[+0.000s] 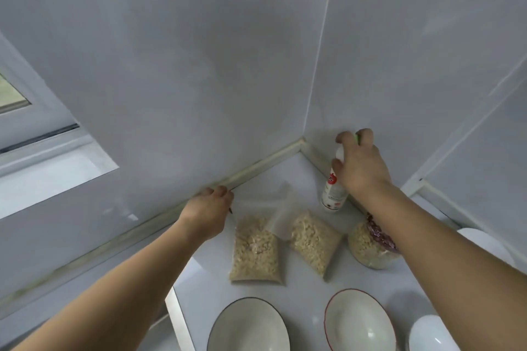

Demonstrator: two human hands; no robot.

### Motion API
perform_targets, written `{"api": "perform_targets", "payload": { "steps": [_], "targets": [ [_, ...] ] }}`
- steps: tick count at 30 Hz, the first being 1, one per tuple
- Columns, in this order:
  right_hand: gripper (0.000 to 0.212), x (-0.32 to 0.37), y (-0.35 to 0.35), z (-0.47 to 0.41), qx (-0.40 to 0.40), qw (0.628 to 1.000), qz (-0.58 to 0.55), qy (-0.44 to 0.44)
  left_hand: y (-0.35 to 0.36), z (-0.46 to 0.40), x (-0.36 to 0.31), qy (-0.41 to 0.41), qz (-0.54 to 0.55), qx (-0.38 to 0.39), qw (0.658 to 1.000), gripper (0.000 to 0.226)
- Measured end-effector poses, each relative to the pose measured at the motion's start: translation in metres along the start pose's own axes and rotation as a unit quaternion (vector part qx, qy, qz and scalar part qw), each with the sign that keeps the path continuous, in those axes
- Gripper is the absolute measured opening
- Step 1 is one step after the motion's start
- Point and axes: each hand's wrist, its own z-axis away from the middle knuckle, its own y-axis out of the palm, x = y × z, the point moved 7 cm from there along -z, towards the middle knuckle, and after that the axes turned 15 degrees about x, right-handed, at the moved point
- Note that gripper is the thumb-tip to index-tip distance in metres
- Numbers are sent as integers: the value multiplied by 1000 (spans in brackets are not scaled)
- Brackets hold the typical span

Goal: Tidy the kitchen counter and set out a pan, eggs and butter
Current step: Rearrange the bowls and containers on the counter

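Grain-filled bags (254, 248), jar (368, 248); spray bottle (333, 191) in right hand (360, 164).

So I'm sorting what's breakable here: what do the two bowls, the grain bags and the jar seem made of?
The black-rimmed bowl and red-rimmed bowl look like glazed ceramic: glossy off-white with painted rims and highlights. The two grain bags are thin clear plastic film, creased, contents showing through. The jar is transparent, glass or hard plastic; which is unclear, and its patterned lid is half hidden.

White bottle (332, 194), perhaps green-capped.
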Motion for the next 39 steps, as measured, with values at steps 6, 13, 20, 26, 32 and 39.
{"api": "perform_targets", "payload": {
  "steps": [6, 13, 20, 26, 32, 39],
  "targets": [
    [28, 8, 7, 0, -20, 999, 48, -4, 12, -27, -3, 3, -7, 30, 1000, 36],
    [30, 13, 11, -4, -34, 996, 80, -8, 15, -35, -6, -26, -55, 50, 997, 29],
    [29, 17, 12, -1, -41, 995, 87, -5, 19, -30, 6, -29, -55, 62, 996, 22],
    [27, 17, 6, 5, -31, 997, 72, -22, 15, -9, 18, -38, -48, 94, 994, 21],
    [26, 40, -18, 33, -71, 994, 51, -59, -15, 24, 16, -59, -39, 77, 995, 28],
    [25, 80, -47, 85, -119, 987, 15, -107, -47, 68, 4, -65, -55, 42, 995, 26]
  ]
}}
